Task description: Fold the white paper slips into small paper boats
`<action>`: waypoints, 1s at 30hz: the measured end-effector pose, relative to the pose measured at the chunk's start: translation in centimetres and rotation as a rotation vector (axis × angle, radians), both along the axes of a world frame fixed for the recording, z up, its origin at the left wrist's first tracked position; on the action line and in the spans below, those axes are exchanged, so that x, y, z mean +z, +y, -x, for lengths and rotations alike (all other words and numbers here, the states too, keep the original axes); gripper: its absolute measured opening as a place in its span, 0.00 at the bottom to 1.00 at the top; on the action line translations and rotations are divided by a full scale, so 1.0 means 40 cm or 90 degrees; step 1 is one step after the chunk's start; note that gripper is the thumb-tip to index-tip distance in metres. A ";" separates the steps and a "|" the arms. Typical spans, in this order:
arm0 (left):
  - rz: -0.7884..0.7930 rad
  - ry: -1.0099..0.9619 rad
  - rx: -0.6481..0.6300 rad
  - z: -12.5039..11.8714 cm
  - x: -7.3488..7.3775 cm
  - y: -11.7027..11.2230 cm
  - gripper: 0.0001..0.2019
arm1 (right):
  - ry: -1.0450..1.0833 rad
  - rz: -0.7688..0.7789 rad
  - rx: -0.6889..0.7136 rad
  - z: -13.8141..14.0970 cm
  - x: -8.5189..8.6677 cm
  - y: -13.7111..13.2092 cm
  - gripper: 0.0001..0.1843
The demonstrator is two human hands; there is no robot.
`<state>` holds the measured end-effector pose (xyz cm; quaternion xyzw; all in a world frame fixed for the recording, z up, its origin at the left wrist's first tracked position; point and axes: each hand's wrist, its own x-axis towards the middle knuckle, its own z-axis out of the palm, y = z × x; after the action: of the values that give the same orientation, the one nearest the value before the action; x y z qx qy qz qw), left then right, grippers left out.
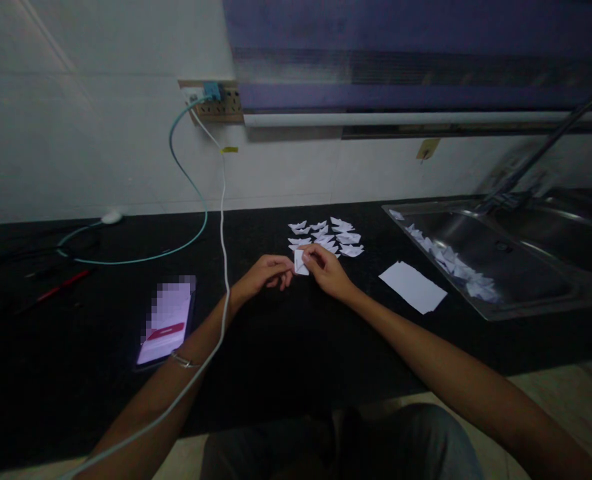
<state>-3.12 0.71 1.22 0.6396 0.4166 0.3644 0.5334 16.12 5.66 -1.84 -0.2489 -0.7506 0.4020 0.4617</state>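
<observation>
A small white piece of folded paper (300, 264) is held upright over the dark counter. My right hand (329, 272) pinches its right side between thumb and fingers. From the other side, my left hand (270, 272) meets the paper's left edge with its fingertips, the lower fingers curled underneath. Just behind the hands, several white paper boats (326, 233) stand in rows, the nearest ones partly covered by my right hand. To the right of my right hand lies a sheet of white paper (413, 287), flat on the counter.
More folded white papers (451, 262) line the rim of the metal sink (506, 250). A lit phone (169, 320) lies beside my left forearm. A white cable (223, 227) crosses over that forearm. A red pen (63, 285) and a teal cable (176, 248) lie left.
</observation>
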 end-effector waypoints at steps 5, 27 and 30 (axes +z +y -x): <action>-0.008 0.012 0.003 -0.003 0.006 -0.003 0.20 | 0.003 -0.009 0.009 0.000 0.005 -0.007 0.14; -0.123 0.102 0.095 -0.045 -0.008 -0.016 0.15 | 0.088 0.131 0.045 0.012 0.019 -0.021 0.17; -0.132 0.105 0.112 -0.047 -0.003 -0.019 0.15 | 0.080 0.093 0.049 0.007 0.020 -0.014 0.16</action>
<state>-1.25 -0.03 1.10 0.6799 0.4734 0.3974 0.3946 15.83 5.10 -1.04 -0.2272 -0.6978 0.4880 0.4726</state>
